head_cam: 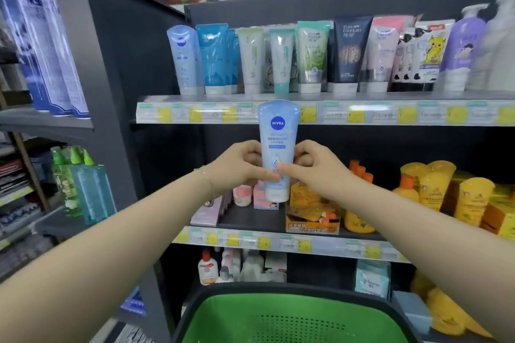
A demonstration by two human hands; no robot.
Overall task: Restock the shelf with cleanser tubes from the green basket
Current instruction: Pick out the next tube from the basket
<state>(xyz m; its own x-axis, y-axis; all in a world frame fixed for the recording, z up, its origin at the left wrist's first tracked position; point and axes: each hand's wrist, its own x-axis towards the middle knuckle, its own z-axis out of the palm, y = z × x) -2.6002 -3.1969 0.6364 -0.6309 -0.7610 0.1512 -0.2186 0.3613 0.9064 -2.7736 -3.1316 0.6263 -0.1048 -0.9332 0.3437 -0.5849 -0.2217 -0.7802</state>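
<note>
A pale blue Nivea cleanser tube stands upright, cap down, in front of the shelving at centre. My left hand grips its lower left side and my right hand grips its lower right side, thumbs across the front. Its top overlaps the price strip of the upper shelf. On that shelf stands a row of cleanser tubes, with a matching Nivea tube at the far left. The green basket sits at the bottom centre; the visible part of its inside shows no tubes.
Orange and yellow bottles fill the middle shelf on the right, small pink and blue boxes behind the held tube. A dark upright post divides this bay from the left shelving with blue packs and green bottles.
</note>
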